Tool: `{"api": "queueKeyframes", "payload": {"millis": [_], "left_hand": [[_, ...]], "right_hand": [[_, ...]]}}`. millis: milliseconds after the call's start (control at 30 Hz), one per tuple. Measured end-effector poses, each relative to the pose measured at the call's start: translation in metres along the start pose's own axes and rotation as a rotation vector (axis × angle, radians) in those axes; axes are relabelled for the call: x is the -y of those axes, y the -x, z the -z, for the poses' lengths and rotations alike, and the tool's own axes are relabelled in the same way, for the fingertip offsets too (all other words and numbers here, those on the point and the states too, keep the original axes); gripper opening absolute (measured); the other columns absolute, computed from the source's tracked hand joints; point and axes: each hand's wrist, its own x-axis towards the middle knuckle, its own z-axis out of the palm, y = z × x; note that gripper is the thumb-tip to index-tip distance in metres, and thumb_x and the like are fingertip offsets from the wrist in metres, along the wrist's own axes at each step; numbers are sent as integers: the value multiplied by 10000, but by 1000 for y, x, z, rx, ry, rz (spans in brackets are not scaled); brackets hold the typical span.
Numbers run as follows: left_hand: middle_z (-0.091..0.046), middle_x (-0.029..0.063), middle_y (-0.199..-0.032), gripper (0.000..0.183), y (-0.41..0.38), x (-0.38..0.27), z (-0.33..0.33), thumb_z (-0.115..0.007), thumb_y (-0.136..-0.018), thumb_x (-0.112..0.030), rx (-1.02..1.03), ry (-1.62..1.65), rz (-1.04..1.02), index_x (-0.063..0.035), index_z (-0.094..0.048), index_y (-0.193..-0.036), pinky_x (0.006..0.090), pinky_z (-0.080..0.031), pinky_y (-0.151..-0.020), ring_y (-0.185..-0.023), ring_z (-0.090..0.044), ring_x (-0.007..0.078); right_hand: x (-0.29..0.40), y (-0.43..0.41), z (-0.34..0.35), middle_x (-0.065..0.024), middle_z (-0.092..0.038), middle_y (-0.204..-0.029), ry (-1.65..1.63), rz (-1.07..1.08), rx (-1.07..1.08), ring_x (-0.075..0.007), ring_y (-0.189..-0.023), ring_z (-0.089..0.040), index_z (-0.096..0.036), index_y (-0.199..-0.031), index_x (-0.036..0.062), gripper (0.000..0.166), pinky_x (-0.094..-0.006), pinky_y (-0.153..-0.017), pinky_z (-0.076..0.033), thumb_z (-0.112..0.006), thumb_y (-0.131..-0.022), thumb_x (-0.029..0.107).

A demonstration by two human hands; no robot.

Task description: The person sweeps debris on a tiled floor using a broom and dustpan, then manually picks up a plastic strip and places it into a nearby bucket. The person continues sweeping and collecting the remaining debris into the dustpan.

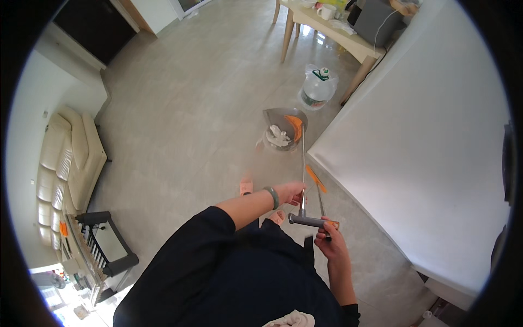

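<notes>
My left hand [291,193], with a green bangle at the wrist, has its fingers around a metal pole [303,163]. At the pole's near end is a grey crossbar handle [306,220], and my right hand [333,242] grips its right end. A long-handled dustpan [274,116] with an orange comb [295,127] hangs at the pole's far end. White crumpled tissue [278,135] shows in or just below the pan; which one I cannot tell. A broom with an orange head [316,179] lies along the right side, its thin stick [321,204] reaching my right hand.
A large bagged water jug [318,92] stands beyond the dustpan. A wooden table [310,18] bears a white mug [327,12]. A white wall [408,143] runs along the right. At left are a cream leather sofa [71,159] and a black-framed stand [118,245].
</notes>
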Motion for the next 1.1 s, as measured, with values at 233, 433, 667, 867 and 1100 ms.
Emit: {"api": "queueKeyframes", "payload": {"millis": [233, 433, 667, 867, 1100], "left_hand": [[-503, 102, -691, 226, -1, 6, -16, -477, -803, -251, -228, -43, 57, -43, -485, -890, 330, -393, -427, -516, -509, 187], [-537, 157, -770, 327, -21, 50, -8, -475, -798, -242, -502, -98, -222, 13, -474, -1002, 407, -425, -552, -651, -539, 266], [-568, 118, -737, 358, 12, 98, 58, -488, -778, -255, -477, -345, -310, 14, -502, -1013, 368, -431, -580, -630, -535, 227], [-589, 194, -881, 348, 45, 119, 104, -483, -759, -254, -557, -617, -416, -4, -538, -996, 398, -437, -714, -813, -570, 316], [-568, 134, -716, 299, 71, 107, 130, -489, -773, -236, -485, -431, -362, 7, -530, -942, 336, -434, -617, -681, -539, 221]], "right_hand": [[-28, -10, 8, 14, -425, -673, 36, -57, -13, -94, -569, -434, -428, -1135, 133, 342, -235, -505, -382, -552, -817, 143], [-36, -7, 10, -4, -419, -688, 154, -150, 22, -102, -593, -432, -329, -1259, 144, 496, -240, -519, -385, -544, -813, 110], [-53, 10, 46, -18, -446, -703, -45, -246, 12, -104, -595, -427, -341, -1255, 170, 480, -253, -557, -386, -526, -815, 118], [-50, 3, 57, -26, -471, -721, 73, -309, -23, -105, -601, -440, -409, -1186, 159, 392, -255, -554, -399, -535, -816, 132], [-46, -11, 70, -19, -465, -720, 26, -319, -6, -107, -594, -452, -419, -1162, 163, 359, -253, -546, -406, -529, -821, 134]]}}
